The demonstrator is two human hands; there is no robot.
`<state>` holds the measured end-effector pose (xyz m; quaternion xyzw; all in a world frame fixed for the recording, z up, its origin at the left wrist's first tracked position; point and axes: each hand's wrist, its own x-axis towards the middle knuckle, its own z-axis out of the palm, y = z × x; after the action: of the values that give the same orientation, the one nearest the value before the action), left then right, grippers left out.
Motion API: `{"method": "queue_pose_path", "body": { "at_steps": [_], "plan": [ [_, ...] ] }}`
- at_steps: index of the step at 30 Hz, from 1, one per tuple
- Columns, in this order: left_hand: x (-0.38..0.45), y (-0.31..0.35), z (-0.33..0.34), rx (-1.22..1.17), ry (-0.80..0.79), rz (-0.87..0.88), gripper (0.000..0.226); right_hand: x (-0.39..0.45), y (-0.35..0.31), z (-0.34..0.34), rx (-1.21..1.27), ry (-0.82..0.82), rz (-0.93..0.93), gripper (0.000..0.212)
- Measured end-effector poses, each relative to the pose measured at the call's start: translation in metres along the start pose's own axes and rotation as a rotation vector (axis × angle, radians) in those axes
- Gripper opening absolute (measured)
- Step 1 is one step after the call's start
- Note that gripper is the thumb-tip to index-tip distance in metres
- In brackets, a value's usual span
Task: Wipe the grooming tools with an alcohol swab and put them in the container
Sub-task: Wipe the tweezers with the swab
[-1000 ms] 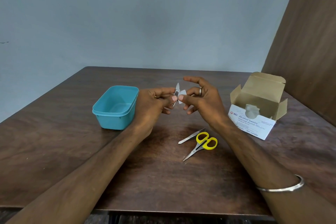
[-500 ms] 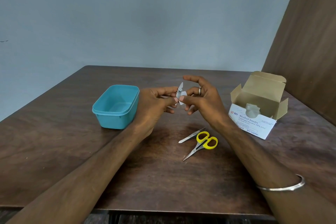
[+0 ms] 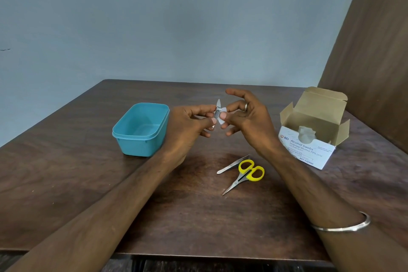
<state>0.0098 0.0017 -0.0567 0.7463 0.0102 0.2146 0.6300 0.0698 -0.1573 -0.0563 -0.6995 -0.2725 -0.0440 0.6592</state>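
Left hand (image 3: 187, 126) still pinches the small metal nail clipper (image 3: 217, 111); right hand (image 3: 245, 117) fingers (image 3: 223, 115) keep rubbing the white alcohol swab (image 3: 221, 119) on it; wiping continues, nothing else moved.

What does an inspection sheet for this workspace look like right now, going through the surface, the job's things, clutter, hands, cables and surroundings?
Surface: dark wooden table.
Job's things: nail clipper and white swab held between both hands; tweezers and yellow-handled scissors lying on table; teal container, nothing seen inside; open swab box.
Clutter: nothing seen.
Hands: left hand pinches clipper; right hand pinches swab against it.
Cables: nothing seen.
Surroundings: pale blue wall, brown panel at right.
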Motion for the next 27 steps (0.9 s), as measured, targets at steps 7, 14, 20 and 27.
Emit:
{"method": "queue_pose_path", "body": {
  "at_steps": [7,14,20,27],
  "plan": [
    [-0.0013,0.0010,0.0000,-0.004,-0.008,-0.003,0.032,0.0001,-0.0014,-0.0013,0.028,0.006,0.008,0.066],
    [-0.0014,0.0009,-0.0005,0.007,-0.023,0.006,0.032,0.0014,-0.0011,-0.0030,0.120,0.004,0.015,0.066],
    [-0.0020,0.0013,-0.0002,-0.009,-0.025,0.005,0.031,0.0024,0.0004,-0.0040,0.125,-0.010,0.017,0.064],
    [-0.0013,0.0008,-0.0002,0.002,-0.024,0.005,0.031,0.0029,0.0011,-0.0047,0.109,-0.008,0.012,0.062]
  ]
}}
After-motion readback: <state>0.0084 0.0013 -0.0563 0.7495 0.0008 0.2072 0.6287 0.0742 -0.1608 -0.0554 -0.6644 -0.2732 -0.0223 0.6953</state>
